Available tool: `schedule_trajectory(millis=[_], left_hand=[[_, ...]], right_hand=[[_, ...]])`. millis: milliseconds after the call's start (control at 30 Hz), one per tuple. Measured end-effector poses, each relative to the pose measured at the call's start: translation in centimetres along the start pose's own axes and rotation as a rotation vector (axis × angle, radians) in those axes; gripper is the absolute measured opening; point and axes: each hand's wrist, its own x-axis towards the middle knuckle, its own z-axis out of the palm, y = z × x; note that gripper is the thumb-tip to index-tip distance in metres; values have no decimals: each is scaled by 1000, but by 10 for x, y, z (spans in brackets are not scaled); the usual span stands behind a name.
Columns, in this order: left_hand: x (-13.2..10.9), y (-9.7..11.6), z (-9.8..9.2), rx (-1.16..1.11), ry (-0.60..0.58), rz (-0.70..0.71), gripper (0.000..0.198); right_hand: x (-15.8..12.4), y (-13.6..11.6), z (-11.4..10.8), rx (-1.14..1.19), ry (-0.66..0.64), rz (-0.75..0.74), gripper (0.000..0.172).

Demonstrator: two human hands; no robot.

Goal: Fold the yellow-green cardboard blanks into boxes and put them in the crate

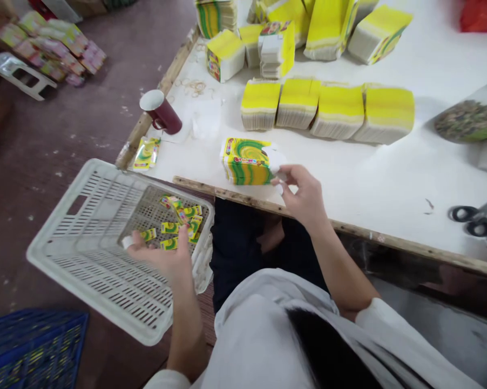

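Observation:
My left hand (pixel 158 254) reaches into a white plastic basket (pixel 85 216) that holds several small green and yellow packets (pixel 182 221); its fingers are spread, palm up, with nothing clearly in them. My right hand (pixel 302 192) rests at the near edge of the white table (pixel 369 173). Its fingertips are pinched beside a stack of green and yellow printed sheets (pixel 247 161), touching the white edge at the stack's right side.
Rows of yellow-topped paper stacks (pixel 328 108) lie across the table's middle and back. A maroon cup (pixel 162 111) stands near the left edge, black-handled scissors (pixel 474 219) at the right. A blue crate (pixel 33 346) sits on the floor at lower left.

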Motion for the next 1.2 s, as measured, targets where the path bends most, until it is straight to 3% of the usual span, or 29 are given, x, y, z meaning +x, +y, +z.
schedule_trajectory(millis=[100,267,500,767,867,933,1033,1100,1200], left_hand=[[15,-14,-16,-3,37,-118,100],[3,-10,-14,-92,-101,-82,92],[-17,1,17,-262,-294,-29,74],[-23,5,27,-358,-396,-83,66],[-25,4,29,-403,-453,-121,66],[-26,8,33,-511,-557,-142,70],[-26,22,43,-746,-688,-226,75],[-27,31,50,-795,-678,-300,71],[-32,37,57,-644,-602,-237,65]], right_hand=[[39,-3,-2,-259,123,-18,18],[74,-5,13,-619,18,126,21],[77,3,14,-579,-16,62,19],[79,2,15,-523,-4,64,35],[70,-11,11,-446,33,51,29],[54,-23,9,-355,13,53,24],[18,-37,14,-183,-243,-26,21],[-7,-39,22,-32,-472,-46,20],[-31,-29,34,229,-457,121,15]])
